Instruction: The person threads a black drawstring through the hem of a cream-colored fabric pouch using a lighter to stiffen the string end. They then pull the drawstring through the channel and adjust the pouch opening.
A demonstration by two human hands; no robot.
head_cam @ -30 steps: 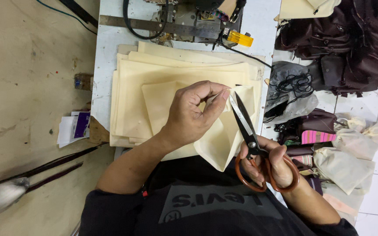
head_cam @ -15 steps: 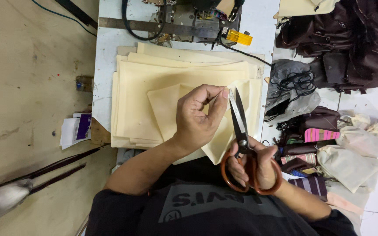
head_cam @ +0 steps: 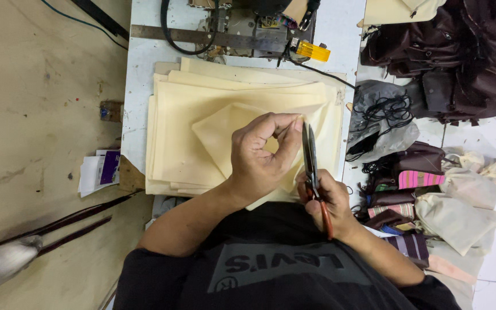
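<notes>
Covering the middle of the white table (head_cam: 139, 74), flat stack of smooth cream fabric sheets (head_cam: 185, 126), pinching a folded cream fabric piece (head_cam: 225, 129) atop the stack, left hand (head_cam: 259, 158), gripping red-handled steel scissors (head_cam: 312, 166) with blades closed at the stack's right edge, right hand (head_cam: 331, 201)

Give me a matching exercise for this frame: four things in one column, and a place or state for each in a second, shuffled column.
Things:
1. scissors
2. cream fabric piece
3. sewing machine
4. dark brown bags

Places or states:
A. piled at the upper right, off the table
B. pinched in the left hand
C. at the far edge of the white table
D. held in the right hand, blades closed

Pairs: 1-D, 2-B, 3-C, 4-A
</notes>
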